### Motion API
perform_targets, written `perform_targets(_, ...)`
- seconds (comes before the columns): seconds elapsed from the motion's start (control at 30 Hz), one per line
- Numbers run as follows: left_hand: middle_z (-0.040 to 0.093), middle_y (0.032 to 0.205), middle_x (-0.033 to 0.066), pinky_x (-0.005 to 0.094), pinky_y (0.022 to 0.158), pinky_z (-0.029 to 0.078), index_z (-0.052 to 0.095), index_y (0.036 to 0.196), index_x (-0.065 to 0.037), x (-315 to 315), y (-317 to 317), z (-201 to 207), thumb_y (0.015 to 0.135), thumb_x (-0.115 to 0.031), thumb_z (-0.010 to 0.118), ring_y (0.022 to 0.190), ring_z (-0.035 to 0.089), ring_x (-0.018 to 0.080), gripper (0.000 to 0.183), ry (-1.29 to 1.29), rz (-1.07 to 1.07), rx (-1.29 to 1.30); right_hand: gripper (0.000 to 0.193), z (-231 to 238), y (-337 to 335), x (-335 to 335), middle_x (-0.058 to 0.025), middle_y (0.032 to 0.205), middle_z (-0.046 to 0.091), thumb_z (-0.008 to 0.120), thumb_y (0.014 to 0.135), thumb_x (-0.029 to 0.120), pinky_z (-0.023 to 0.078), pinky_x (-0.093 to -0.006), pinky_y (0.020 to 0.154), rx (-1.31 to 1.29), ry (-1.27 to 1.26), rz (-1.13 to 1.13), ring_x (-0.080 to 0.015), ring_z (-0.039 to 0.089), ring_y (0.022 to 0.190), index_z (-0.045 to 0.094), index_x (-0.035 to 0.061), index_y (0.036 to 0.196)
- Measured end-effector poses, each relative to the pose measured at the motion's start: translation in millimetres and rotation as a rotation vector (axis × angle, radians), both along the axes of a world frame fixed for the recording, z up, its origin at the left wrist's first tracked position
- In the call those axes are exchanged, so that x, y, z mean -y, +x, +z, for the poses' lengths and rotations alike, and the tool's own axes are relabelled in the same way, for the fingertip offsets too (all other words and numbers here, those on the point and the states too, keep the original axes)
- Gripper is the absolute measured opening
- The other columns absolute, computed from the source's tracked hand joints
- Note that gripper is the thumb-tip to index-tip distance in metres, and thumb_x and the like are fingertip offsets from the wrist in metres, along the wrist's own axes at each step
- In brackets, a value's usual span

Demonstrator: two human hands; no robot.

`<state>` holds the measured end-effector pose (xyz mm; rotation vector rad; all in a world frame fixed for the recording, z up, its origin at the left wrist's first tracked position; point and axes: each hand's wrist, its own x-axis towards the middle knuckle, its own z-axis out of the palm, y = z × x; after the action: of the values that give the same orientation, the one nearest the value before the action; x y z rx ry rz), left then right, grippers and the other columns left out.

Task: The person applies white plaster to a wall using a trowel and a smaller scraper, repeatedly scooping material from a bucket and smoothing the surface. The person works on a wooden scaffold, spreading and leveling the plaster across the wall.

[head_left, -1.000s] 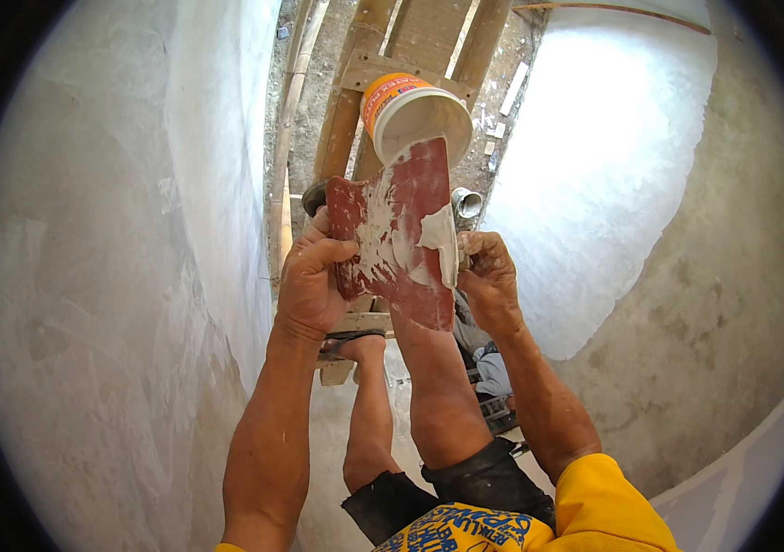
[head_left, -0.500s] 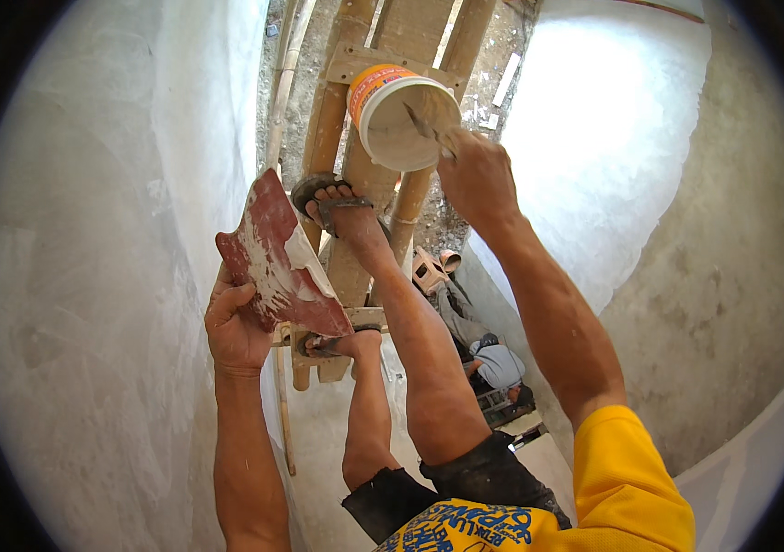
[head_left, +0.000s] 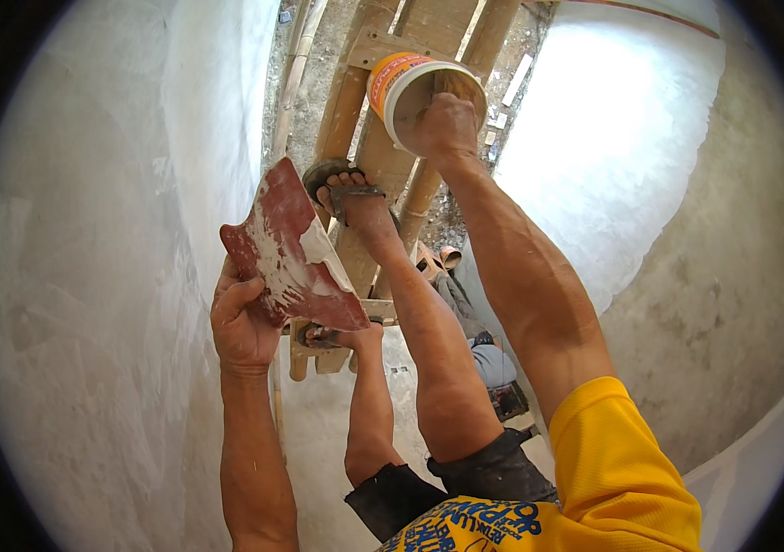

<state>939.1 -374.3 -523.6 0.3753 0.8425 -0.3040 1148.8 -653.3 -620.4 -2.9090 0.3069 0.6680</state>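
High on a wooden ladder between two plastered walls, the person stands with sandalled feet on the rungs. The left hand is wrapped around the lower edge of a red board smeared with white plaster, fingers closed under it and thumb on top, so the board tilts up beside the left wall. The right hand reaches into a white and orange bucket that sits at the ladder's top; its fingers are curled inside the rim, closed, though I cannot tell what they pinch. The risk, as I judge it, is balance: both hands are busy and neither holds the ladder, so a lean toward the bucket could shift the weight and tip person or bucket. The tilted board could also shed its wet plaster down the legs. Below, the floor is rough and strewn with rubble, with bags and small tools near the ladder's foot. The left wall is smooth, pale grey and freshly skimmed; the right wall is coarser, with a bright white patch higher up.
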Motion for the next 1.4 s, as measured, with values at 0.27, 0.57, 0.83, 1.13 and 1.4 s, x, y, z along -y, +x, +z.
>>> perform_targets(0.27, 0.06, 0.141, 0.0134, 0.0468, 0.107, 0.054, 0.047, 0.147, -0.005, -1, -13, -5, 0.087, -0.002, 0.057, 0.125, 0.062, 0.0288, 0.061, 0.02, -0.001, -0.032, 0.052, -10, -15, -3, -0.0255, 0.089, 0.073, 0.079, 0.071, 0.047, 0.059, -0.0433, 0.082, 0.163, 0.132, 0.054, -0.0406, 0.073, 0.088, 0.074, -0.0031, 0.085)
perform_targets(0.57, 0.06, 0.141, 0.0121, 0.0453, 0.104, 0.055, 0.047, 0.147, -0.006, -2, -12, -6, 0.087, -0.002, 0.056, 0.125, 0.062, 0.028, 0.061, 0.039, -0.025, -0.026, 0.029, -23, -36, -4, -0.0249, 0.099, 0.073, 0.069, 0.083, 0.02, 0.058, -0.0431, 0.084, 0.279, 0.322, 0.198, -0.0359, 0.073, 0.086, 0.077, 0.0035, 0.104)
perform_targets(0.83, 0.061, 0.138, 0.0144, 0.0457, 0.105, 0.055, 0.048, 0.143, -0.002, -13, -2, -17, 0.086, -0.001, 0.057, 0.122, 0.064, 0.0298, 0.057, 0.087, -0.048, -0.01, 0.037, 67, -56, 48, -0.0108, 0.097, 0.075, 0.074, 0.089, 0.028, 0.056, -0.0294, 0.08, -0.022, 0.69, -0.596, -0.0158, 0.071, 0.087, 0.074, 0.0022, 0.116)
perform_targets(1.13, 0.066, 0.124, 0.0175, 0.0425, 0.099, 0.059, 0.053, 0.132, 0.004, 24, 29, -55, 0.083, 0.005, 0.052, 0.109, 0.069, 0.0283, 0.049, 0.011, -0.077, 0.017, 0.031, 152, -117, 78, -0.0055, 0.098, 0.066, 0.068, 0.086, 0.012, 0.053, -0.0278, 0.079, -0.084, 0.942, -0.946, -0.0136, 0.064, 0.085, 0.063, -0.0003, 0.115)
perform_targets(1.4, 0.065, 0.13, 0.0162, 0.0417, 0.098, 0.059, 0.05, 0.141, 0.001, 22, 22, -78, 0.086, 0.001, 0.054, 0.114, 0.068, 0.0277, 0.056, -0.083, -0.129, 0.047, 0.039, 165, -174, 40, -0.0076, 0.121, 0.061, 0.06, 0.077, -0.014, 0.048, -0.0337, 0.1, -0.116, 1.14, -0.684, -0.0163, 0.06, 0.109, 0.06, 0.0082, 0.11)
